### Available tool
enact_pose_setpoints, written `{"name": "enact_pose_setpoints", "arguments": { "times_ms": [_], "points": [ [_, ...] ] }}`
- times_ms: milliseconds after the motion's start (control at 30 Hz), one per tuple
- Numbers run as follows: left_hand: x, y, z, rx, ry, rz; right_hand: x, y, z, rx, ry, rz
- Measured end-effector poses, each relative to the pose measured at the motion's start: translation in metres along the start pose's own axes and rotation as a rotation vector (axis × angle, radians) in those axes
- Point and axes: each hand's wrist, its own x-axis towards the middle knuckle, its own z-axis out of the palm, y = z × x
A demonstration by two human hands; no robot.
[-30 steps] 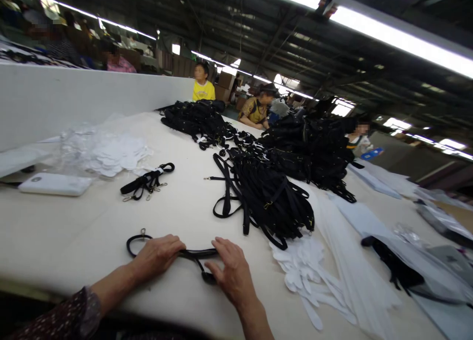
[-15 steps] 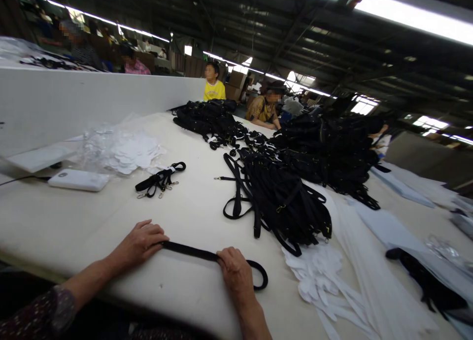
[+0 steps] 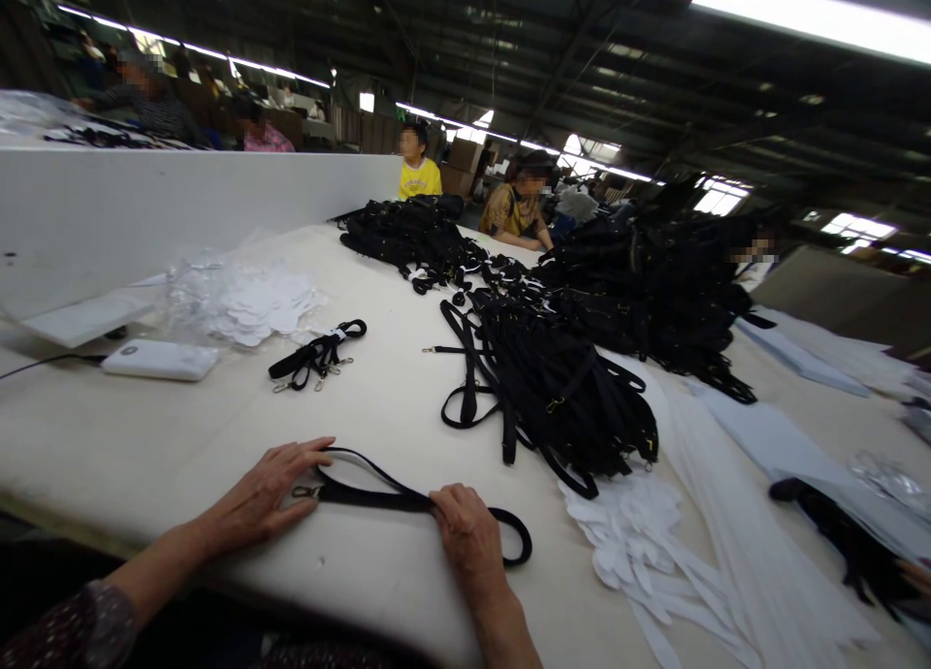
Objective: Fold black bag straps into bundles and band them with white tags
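Note:
A folded black strap point(image 3: 374, 497) lies across the white table point(image 3: 240, 427) in front of me. My right hand point(image 3: 469, 533) is closed on it near its right end, where a rounded loop sticks out past the fingers. At the other end, my left hand point(image 3: 283, 490) lies with fingers stretched out and thumb apart, beside a metal snap hook point(image 3: 305, 493). The strap's upper layer bows away from the lower one between my hands. Beyond my left hand rests a bundle of black straps point(image 3: 318, 354) with a white band and several metal hooks.
A big heap of black straps point(image 3: 560, 388) lies right of centre, more black goods point(image 3: 407, 233) behind. White cut pieces point(image 3: 626, 533) lie at right, others point(image 3: 262, 301) with clear plastic at left. A white device point(image 3: 160, 359) has a cable. People point(image 3: 513, 208) are across the table.
My left hand has loosened from the strap's end and its fingers have straightened. The snap hook now shows, and the strap's layers have spread apart. My right hand stays on the strap.

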Motion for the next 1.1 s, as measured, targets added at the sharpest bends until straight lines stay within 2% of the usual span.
{"name": "enact_pose_setpoints", "arguments": {
  "times_ms": [400,600,733,900,1100],
  "points": [
    [0.021,0.001,0.004,0.035,-0.032,0.040,-0.001,-0.004,-0.005,0.016,-0.040,0.031],
    [0.025,0.003,0.004,0.039,0.005,0.052,-0.003,-0.004,-0.011,0.108,-0.061,0.020],
    [0.023,0.000,0.006,-0.018,0.005,0.044,-0.004,-0.002,-0.020,0.276,-0.069,0.005],
    [0.018,-0.007,0.013,-0.050,0.003,0.058,-0.011,0.011,-0.034,0.404,-0.096,-0.035],
    [0.016,-0.012,0.017,-0.054,0.033,0.088,-0.034,0.036,-0.049,0.297,-0.096,-0.022]
  ]
}}
